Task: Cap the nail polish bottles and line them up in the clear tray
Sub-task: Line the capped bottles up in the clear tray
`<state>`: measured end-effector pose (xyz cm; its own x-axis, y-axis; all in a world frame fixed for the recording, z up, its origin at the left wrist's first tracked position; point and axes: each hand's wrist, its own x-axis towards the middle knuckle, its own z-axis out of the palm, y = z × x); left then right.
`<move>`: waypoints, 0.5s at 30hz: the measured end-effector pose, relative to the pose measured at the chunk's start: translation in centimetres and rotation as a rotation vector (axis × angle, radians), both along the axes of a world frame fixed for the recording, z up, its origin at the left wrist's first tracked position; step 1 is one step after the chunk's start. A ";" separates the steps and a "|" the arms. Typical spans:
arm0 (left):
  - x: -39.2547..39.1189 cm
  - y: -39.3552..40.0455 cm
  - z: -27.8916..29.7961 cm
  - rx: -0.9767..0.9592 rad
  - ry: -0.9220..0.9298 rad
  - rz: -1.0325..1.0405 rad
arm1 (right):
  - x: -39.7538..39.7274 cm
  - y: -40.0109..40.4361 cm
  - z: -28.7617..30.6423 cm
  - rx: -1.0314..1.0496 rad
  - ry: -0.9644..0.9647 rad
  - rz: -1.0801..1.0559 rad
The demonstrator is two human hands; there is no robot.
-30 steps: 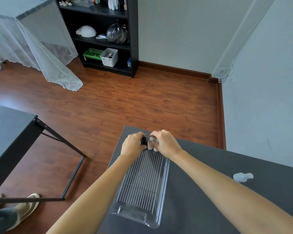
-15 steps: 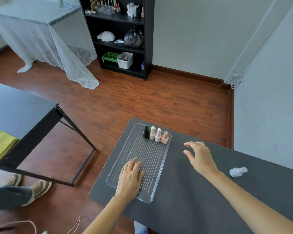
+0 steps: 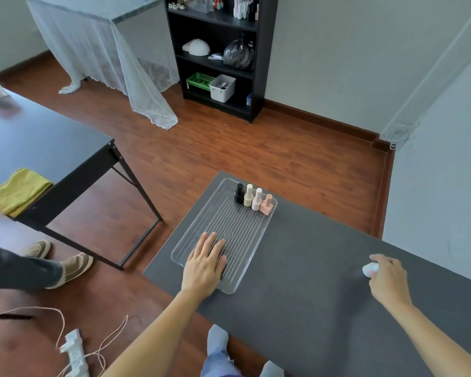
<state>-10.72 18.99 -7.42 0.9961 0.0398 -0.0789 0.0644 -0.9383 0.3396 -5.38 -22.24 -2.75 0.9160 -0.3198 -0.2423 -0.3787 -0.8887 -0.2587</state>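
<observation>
At tray [image 3: 259, 238] far end: four capped bottles [image 3: 253, 199]; fifth [image 3: 370, 269] outside.

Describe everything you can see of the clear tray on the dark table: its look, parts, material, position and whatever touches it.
The clear tray is a long, shallow rectangle of what looks like transparent plastic, with rounded corners, a low raised rim and fine parallel ridges along its floor. It lies flat near the left end of the dark table. Four capped nail polish bottles stand upright in a row at its far end: black, cream, pale pink, peach. The left hand rests flat, fingers straight, on its near end.
</observation>
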 end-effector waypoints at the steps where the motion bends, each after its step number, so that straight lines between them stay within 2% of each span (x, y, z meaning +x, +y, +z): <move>1: 0.0 0.0 0.0 0.002 0.001 0.001 | 0.2 -0.1 -0.1 -0.014 -0.008 0.019; 5: -0.2 0.0 0.1 -0.008 0.006 0.005 | 1.5 1.3 0.6 -0.010 -0.026 0.104; 9: -0.1 0.0 0.0 -0.004 0.009 0.012 | 2.9 6.8 3.3 0.272 -0.119 0.150; 15: -0.3 -0.1 0.0 -0.001 -0.029 0.022 | 6.3 17.6 8.1 0.490 -0.270 0.473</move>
<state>-10.97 18.89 -7.42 0.9968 0.0617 -0.0503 0.0752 -0.9363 0.3430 0.94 -4.60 5.38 0.9774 0.2116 -0.0024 0.1497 -0.6994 -0.6988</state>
